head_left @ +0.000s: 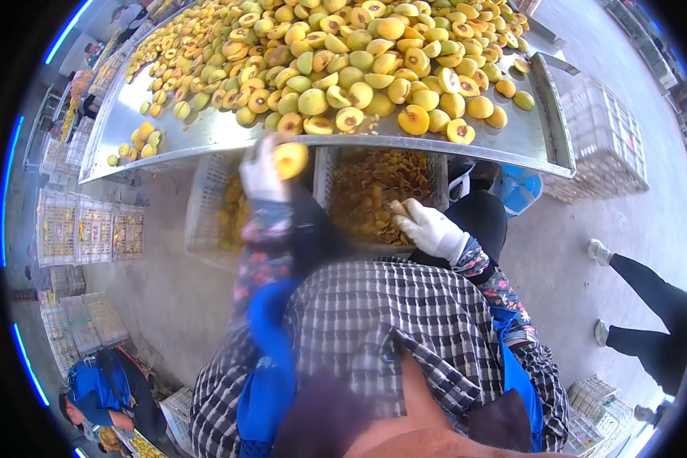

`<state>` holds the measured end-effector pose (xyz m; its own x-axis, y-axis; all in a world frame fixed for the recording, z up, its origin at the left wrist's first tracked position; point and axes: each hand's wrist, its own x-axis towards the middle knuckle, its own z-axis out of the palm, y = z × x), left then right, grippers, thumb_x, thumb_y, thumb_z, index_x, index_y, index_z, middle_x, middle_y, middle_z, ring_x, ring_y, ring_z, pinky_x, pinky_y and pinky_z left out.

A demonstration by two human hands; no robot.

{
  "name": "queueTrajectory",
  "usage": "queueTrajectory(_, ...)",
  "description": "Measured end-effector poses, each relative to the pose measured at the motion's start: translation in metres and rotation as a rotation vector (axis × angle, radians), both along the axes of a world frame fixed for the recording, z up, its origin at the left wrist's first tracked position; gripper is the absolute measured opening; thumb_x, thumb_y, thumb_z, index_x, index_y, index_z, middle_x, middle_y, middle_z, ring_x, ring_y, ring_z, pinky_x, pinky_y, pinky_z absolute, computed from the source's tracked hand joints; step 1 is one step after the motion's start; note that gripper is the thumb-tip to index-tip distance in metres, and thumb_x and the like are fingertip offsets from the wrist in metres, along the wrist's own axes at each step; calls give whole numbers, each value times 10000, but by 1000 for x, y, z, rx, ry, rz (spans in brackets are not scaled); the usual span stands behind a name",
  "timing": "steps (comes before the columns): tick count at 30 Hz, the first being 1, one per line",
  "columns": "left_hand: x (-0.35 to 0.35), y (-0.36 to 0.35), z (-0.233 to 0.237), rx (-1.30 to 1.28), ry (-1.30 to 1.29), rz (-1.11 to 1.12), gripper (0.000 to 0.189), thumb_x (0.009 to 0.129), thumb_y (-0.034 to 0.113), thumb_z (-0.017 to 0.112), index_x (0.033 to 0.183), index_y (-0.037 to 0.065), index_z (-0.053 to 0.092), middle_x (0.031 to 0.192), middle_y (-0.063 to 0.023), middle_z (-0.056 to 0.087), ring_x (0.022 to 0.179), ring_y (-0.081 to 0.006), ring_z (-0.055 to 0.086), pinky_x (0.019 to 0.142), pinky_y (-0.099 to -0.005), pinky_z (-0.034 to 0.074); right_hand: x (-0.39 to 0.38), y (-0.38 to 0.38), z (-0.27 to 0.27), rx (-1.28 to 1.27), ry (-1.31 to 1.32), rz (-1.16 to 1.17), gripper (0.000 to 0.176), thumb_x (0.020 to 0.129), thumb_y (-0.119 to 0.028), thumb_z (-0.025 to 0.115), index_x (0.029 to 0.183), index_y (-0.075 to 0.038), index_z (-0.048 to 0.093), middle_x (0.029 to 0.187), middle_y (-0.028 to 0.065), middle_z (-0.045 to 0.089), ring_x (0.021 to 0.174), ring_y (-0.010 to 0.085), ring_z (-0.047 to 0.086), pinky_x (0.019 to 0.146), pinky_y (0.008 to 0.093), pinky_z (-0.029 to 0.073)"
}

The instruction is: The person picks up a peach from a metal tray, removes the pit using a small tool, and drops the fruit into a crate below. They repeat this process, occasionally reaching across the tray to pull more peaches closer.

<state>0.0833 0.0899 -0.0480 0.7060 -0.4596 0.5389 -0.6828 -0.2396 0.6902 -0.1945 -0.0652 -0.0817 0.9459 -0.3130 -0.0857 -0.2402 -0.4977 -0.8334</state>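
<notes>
My left hand (261,177), in a white glove and blurred by motion, is closed on a yellow peach half (290,160) at the front edge of the metal table. My right hand (432,230), also gloved in white, is over the crate below the table edge. Its fingers are closed around a short tan object (397,208), perhaps a tool handle; the kind does not show. Heaped on the table are many halved peaches (351,76), several with brown pit hollows showing. Under my right hand, a white crate (323,179) contains brownish-yellow pits or scraps (378,187).
The metal table's (237,145) raised rim runs in front of me. Another crate (198,210) with yellow pieces stands left of my knees. A blue bucket (517,191) is at the right. Stacked crates (603,141) stand farther right. People work at the lower left; another person's legs (649,305) show at right.
</notes>
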Motion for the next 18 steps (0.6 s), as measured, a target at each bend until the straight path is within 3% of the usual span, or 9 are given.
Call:
queueTrajectory(2,37,31,0,-65,476,124,264,914,242,620,1104,68,671,1053,-156,662,996,-276,639,885,-360,504,-2,-4,13,10,119,47,296,991,-294,502,1040,-1,495,947,239,637,902,402,633,768,445,491)
queueTrajectory(4,60,49,2,536,56,360,376,863,339,683,1163,113,657,1177,-165,623,1094,-316,590,961,-420,458,-2,-3,9,18,112,21,309,992,-308,501,1014,1,492,920,240,635,900,404,632,764,449,489)
queueTrajectory(6,66,32,-3,464,22,243,468,846,398,692,1220,124,629,1252,-169,595,1116,-322,568,978,-432,442,2,-4,4,11,85,35,309,993,-305,500,1016,3,500,915,237,625,897,402,628,760,450,490)
queueTrajectory(7,41,4,27,443,363,57,459,851,364,694,1211,87,624,1232,-174,605,1100,-313,579,961,-405,452,4,-5,1,4,65,55,303,994,-295,499,1031,5,511,924,233,615,895,398,625,759,448,492)
queueTrajectory(9,20,-48,15,289,-7,-257,409,868,308,686,1172,39,637,1147,-162,637,964,-294,637,864,-395,500,2,-7,-30,-167,-83,206,267,998,-233,488,1121,-6,556,991,207,561,890,370,611,765,437,506)
queueTrajectory(10,-10,-74,38,299,245,-416,404,870,317,683,1167,46,639,1133,-155,637,949,-293,642,860,-396,503,1,-8,-28,-248,-103,268,264,993,-218,489,1144,-14,560,1003,198,549,887,366,608,772,434,509)
queueTrajectory(11,-18,-101,33,449,-30,-436,404,877,238,661,1242,74,602,1161,-141,629,1009,-250,634,883,-352,500,1,-9,-24,-331,-123,329,265,987,-203,490,1166,-23,565,1015,189,538,884,361,605,780,431,512)
queueTrajectory(13,-32,-149,19,538,-142,-533,401,879,303,621,1235,121,594,1186,-144,619,1065,-334,610,912,-414,488,0,-8,-27,-349,-61,354,262,953,-162,516,1174,-34,578,1066,179,550,903,353,606,803,412,520)
queueTrajectory(18,-53,-225,9,952,-168,-455,576,795,418,670,1254,94,543,1082,-192,676,1017,-350,648,879,-464,505,-14,-15,-71,-197,-31,208,354,896,-243,571,1182,-36,551,1132,191,576,941,344,615,794,405,526)
